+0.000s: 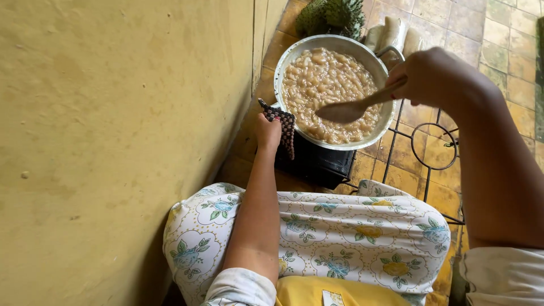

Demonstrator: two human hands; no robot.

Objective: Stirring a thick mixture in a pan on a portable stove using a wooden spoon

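A round metal pan (289,56) full of pale, lumpy chunks in thick liquid (323,85) sits on a black stove. My left hand (268,131) grips a dark checked pot holder (283,127) against the pan's near-left rim. My right hand (433,76) is closed around the handle of a wooden spoon (354,107), whose bowl hovers just over the food at the pan's right side.
A yellow wall (113,141) runs close along the left. A black wire stand (433,147) stands to the right over the tiled floor (498,45). Spiky green fruit (331,16) and a folded cloth (391,34) lie beyond the pan. A floral apron (340,238) covers my lap.
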